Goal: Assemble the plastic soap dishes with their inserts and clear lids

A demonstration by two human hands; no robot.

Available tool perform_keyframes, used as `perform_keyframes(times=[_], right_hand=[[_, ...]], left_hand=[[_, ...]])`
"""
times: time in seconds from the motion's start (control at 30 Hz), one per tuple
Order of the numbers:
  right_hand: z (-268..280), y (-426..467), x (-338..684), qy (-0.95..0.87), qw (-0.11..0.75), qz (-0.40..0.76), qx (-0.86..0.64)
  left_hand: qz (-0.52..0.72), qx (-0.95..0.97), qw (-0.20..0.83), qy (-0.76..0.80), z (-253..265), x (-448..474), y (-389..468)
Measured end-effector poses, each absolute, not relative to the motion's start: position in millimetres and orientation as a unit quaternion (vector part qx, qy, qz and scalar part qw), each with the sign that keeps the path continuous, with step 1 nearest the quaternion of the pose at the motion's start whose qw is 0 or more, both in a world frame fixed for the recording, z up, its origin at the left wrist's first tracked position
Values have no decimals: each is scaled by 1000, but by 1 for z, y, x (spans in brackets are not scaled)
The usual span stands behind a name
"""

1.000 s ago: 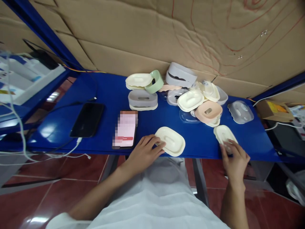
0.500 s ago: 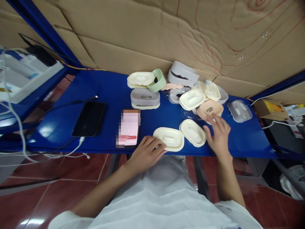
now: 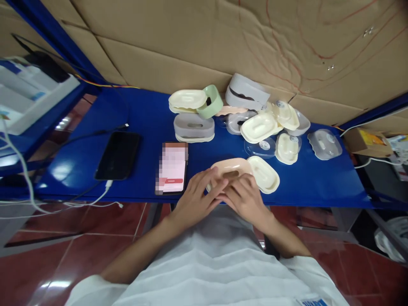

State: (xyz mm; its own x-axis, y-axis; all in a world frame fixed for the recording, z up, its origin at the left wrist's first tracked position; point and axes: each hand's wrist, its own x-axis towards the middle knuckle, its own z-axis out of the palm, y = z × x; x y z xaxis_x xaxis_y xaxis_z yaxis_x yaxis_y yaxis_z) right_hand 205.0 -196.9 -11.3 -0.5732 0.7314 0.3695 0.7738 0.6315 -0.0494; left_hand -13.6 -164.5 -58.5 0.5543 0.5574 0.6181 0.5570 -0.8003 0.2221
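Note:
A peach oval dish with a slot in its middle lies between my hands near the table's front edge. My left hand is closed at its left side, thumb and fingertips on the rim. My right hand grips the near right side with bent fingers, and its fingertips almost meet the left hand's. A cream rim shows under the peach dish on the left; the rest of that lower piece is hidden. Touching the peach dish on the right is a cream oval dish, hollow side up.
Behind lie stacked cream lids, a green ring-shaped piece, grey slotted pieces, another cream dish and clear covers. A lit phone and a dark phone with cables lie left on the blue table.
My right hand has brought the peach dish from the back right to the front, over the cream dish by my left hand. A cream piece with a clear cover now shows where it lay.

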Motion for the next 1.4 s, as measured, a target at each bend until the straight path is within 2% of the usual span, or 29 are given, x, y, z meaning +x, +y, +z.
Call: perform_keyframes(times=[0.13, 0.2, 0.3, 0.43, 0.53, 0.63, 0.73, 0.83, 1.0, 1.1, 1.2, 1.4], right_hand=[[-18, -202, 226, -886, 207, -39, -413], [-25, -209, 255, -849, 222, -47, -478], [-37, -221, 298, -792, 200, -50, -575], [-44, -231, 321, -752, 217, -56, -619], [-41, -230, 302, -772, 241, -42, -586], [-37, -224, 272, -846, 238, 1, -477], [-37, -221, 251, -866, 246, -12, -434], [-40, -225, 246, -862, 247, -25, -442], [-30, -214, 274, -865, 228, 31, -447], [-21, -181, 304, -801, 227, -18, -554], [-19, -148, 323, -741, 192, -49, -641], [-21, -132, 326, -749, 245, 58, -613]], left_hand=[[299, 906, 26, 299, -53, -12, -162], [295, 905, 38, 304, -51, -12, -161], [293, 907, 52, 299, -50, -13, -160], [305, 908, 72, 277, -50, -15, -160], [295, 915, 75, 264, -50, -14, -160], [284, 921, 76, 256, -49, -14, -160], [283, 921, 71, 257, -49, -14, -160], [276, 923, 66, 259, -50, -14, -159], [282, 921, 79, 258, -49, -15, -160], [293, 912, 93, 271, -45, -15, -160], [295, 909, 97, 279, -43, -15, -160], [320, 905, 92, 266, -45, -14, -160]])
